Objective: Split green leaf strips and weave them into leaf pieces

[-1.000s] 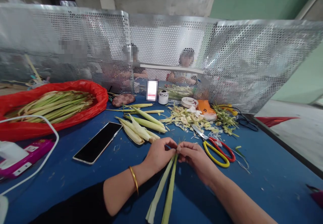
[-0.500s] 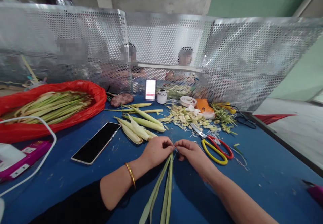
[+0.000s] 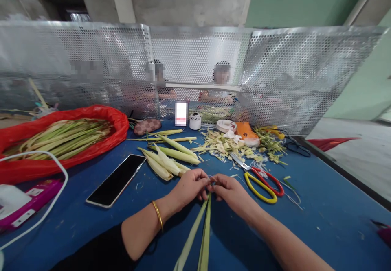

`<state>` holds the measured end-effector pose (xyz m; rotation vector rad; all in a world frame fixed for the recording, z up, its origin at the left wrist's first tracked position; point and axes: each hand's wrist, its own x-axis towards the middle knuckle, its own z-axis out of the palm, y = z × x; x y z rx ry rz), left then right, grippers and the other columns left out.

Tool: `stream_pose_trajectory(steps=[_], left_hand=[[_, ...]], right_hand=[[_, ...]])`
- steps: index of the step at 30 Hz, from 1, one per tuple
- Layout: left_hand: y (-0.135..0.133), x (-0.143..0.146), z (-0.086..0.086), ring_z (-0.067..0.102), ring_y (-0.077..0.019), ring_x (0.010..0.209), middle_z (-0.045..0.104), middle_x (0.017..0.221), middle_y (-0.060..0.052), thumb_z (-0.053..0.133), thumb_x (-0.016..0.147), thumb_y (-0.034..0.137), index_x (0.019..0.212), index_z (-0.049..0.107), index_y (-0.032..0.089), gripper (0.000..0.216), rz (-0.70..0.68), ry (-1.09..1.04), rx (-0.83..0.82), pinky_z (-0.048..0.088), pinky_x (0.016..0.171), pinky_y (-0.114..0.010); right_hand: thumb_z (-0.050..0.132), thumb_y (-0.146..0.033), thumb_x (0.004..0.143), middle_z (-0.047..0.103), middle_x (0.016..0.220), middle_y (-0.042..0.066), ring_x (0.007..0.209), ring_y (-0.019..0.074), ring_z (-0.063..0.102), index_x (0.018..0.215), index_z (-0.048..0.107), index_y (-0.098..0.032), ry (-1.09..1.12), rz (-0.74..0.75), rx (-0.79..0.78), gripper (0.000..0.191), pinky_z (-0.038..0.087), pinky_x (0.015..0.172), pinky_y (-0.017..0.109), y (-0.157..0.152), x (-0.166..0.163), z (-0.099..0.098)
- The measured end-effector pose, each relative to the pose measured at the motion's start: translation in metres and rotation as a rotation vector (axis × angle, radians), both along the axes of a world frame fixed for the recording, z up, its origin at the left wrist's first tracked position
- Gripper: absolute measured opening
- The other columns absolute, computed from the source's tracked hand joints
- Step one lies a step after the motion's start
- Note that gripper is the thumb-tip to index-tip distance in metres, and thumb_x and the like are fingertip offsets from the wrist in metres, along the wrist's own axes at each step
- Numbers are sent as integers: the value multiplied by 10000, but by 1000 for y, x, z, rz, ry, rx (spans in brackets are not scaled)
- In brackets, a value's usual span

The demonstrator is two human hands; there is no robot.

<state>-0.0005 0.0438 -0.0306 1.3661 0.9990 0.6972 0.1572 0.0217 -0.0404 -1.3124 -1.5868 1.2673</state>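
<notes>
Long pale-green leaf strips (image 3: 204, 230) hang from between my hands toward the near table edge. My left hand (image 3: 193, 184), with a gold bangle at the wrist, is closed in a pinch on the strips' upper ends. My right hand (image 3: 227, 187) is pinched close beside it, fingertips almost touching the left ones. A thin white thread (image 3: 211, 177) shows at the fingertips; my fingers hide most of it. To the right of that hand lie open scissors (image 3: 261, 185) with one yellow and one red handle. Behind my left hand are several pale husks (image 3: 165, 161).
A red bag (image 3: 120, 130) of leaf strips and a black-screened phone (image 3: 117, 180) lie left, near a purple power strip (image 3: 33, 204). Cut scraps (image 3: 220, 145), a tape roll (image 3: 226, 125) and an orange packet (image 3: 246, 132) lie behind. A perforated metal screen (image 3: 195, 51) separates people opposite.
Both hands have drawn slightly nearer together at the top of the strips, fingers more curled. The strips' lower ends have shifted a little right. The view has tilted up slightly.
</notes>
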Motion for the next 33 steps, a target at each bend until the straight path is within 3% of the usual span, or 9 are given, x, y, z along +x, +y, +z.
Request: stream_pose_trajectory(steps=[8, 11, 16, 19, 22, 26, 33], left_hand=[[-4, 2, -5, 497, -74, 424, 560, 557, 51, 468, 754, 185, 743, 503, 178, 37, -22, 149, 51, 365, 426, -177], [-5, 2, -4, 497, -80, 421, 548, 532, 52, 478, 723, 160, 702, 504, 180, 40, -17, 175, 67, 379, 438, -187], [-3, 0, -8, 496, -92, 407, 562, 529, 49, 505, 701, 174, 698, 537, 179, 32, -26, 199, 97, 384, 435, -203], [-1, -1, -11, 517, -102, 422, 579, 547, 43, 519, 711, 216, 711, 549, 177, 49, -45, 194, 96, 403, 450, -215], [1, -1, -13, 517, -99, 425, 588, 559, 37, 540, 710, 255, 705, 552, 171, 86, -55, 190, 93, 407, 457, -217], [3, -2, -12, 499, -91, 418, 593, 563, 35, 561, 697, 289, 712, 569, 162, 128, -76, 186, 89, 397, 449, -212], [2, -2, -6, 468, -83, 414, 571, 523, 33, 598, 650, 317, 607, 587, 150, 172, -109, 190, 90, 362, 439, -208]], right_hand=[[556, -384, 740, 489, 577, -57, 509, 119, 467, 883, 572, -183, -13, -8, 1, 248, 374, 511, 241, 2, 1, -10], [530, -364, 751, 445, 551, -72, 489, 127, 449, 898, 534, -193, -48, -51, 48, 226, 350, 502, 247, 1, 0, -11], [506, -212, 772, 394, 543, -77, 508, 141, 416, 833, 450, -226, -484, -80, 271, 84, 266, 508, 247, -10, 4, 0], [516, -131, 762, 471, 605, -39, 580, 158, 480, 816, 505, -220, -705, -7, 299, 105, 275, 551, 255, -16, 6, 9], [523, -97, 761, 533, 677, 12, 701, 182, 544, 658, 539, -202, -818, 63, 301, 148, 308, 612, 265, -18, 7, 16], [537, -133, 793, 548, 714, 13, 687, 163, 545, 650, 577, -197, -768, 57, 277, 161, 338, 630, 263, -18, 8, 24], [547, -170, 780, 591, 876, 25, 755, 150, 573, 675, 571, -196, -382, 2, 305, 111, 415, 685, 260, -16, 7, 30]])
